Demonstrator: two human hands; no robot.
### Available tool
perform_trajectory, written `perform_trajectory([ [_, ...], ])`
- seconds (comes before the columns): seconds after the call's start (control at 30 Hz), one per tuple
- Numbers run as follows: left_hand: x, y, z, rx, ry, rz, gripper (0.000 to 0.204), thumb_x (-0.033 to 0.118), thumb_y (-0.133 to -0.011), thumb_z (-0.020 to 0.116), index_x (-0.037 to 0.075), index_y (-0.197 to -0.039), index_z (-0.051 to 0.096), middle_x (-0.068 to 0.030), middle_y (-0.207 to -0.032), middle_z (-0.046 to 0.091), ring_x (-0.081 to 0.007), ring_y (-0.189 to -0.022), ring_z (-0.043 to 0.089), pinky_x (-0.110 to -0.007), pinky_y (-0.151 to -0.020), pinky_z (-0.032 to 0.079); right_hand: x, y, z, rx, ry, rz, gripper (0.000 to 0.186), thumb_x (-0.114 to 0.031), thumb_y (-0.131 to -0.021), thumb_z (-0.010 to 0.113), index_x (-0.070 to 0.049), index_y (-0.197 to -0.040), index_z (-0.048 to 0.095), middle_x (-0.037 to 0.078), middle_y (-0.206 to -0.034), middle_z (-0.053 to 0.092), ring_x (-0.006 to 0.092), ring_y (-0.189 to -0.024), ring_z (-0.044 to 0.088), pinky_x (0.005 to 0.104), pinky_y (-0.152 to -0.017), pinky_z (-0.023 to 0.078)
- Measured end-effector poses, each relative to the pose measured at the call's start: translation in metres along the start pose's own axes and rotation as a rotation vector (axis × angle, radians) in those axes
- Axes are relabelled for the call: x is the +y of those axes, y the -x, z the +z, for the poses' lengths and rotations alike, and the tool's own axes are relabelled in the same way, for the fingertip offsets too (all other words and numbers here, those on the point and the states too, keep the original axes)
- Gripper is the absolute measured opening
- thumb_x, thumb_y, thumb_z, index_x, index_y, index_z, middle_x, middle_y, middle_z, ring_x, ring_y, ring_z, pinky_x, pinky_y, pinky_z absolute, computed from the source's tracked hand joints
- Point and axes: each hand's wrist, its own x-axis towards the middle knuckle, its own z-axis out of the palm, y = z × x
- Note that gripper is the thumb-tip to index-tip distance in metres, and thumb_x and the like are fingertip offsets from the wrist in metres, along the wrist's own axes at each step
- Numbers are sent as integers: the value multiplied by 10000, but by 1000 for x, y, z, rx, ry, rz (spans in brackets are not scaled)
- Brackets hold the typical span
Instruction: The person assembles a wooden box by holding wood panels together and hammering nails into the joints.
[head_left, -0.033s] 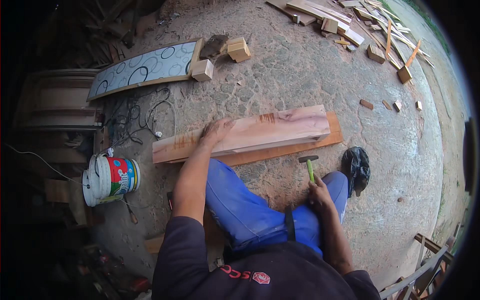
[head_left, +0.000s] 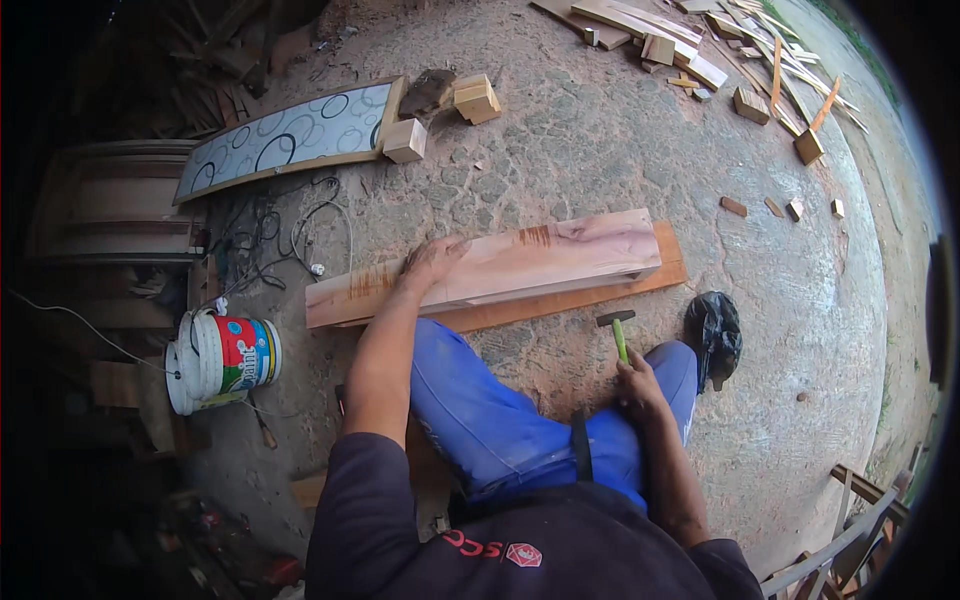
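Note:
A long pale pinkish wooden beam point(head_left: 540, 250) lies over an orange-brown board point(head_left: 672, 262) on the ground in front of me, with rusty-brown streaks on its top. My left hand point(head_left: 430, 263) grips the beam left of its middle, fingers over the far edge. Below the beam's right part, my right hand point(head_left: 638, 385) holds a green-handled hammer point(head_left: 620, 330) upright near my knee, its dark head raised. A crumpled black plastic bag point(head_left: 712, 335) sits just right of that knee.
A white bucket point(head_left: 208, 362) with cords stands at left, near tangled cables point(head_left: 268, 240). Behind are a patterned panel point(head_left: 280, 135), wood blocks point(head_left: 475, 97) and panelled boards point(head_left: 120, 200). Offcuts point(head_left: 680, 55) lie at upper right; slats and a rail point(head_left: 860, 485) are at lower right.

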Motion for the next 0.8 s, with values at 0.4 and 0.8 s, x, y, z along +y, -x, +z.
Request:
perform_trajectory([
  [0.4, -40, -9, -6, -24, 88, 3, 853, 853, -762, 584, 72, -1075, 725, -225, -1112, 707, -370, -1092, 652, -454, -947, 491, -4, 0, 11, 31, 196, 28, 584, -198, -1026, 568, -100, -1553, 334, 87, -759, 577, 143, -508, 499, 322, -406, 423],
  [0.8, 104, -29, 33, -73, 104, 245, 843, 770, -762, 673, 41, -1186, 648, -239, -1230, 639, -380, -1160, 601, -469, -980, 464, -11, 1, 28, 86, 230, -19, 611, -183, -994, 617, -41, -1532, 364, 71, -799, 596, 158, -659, 557, 334, -534, 462],
])
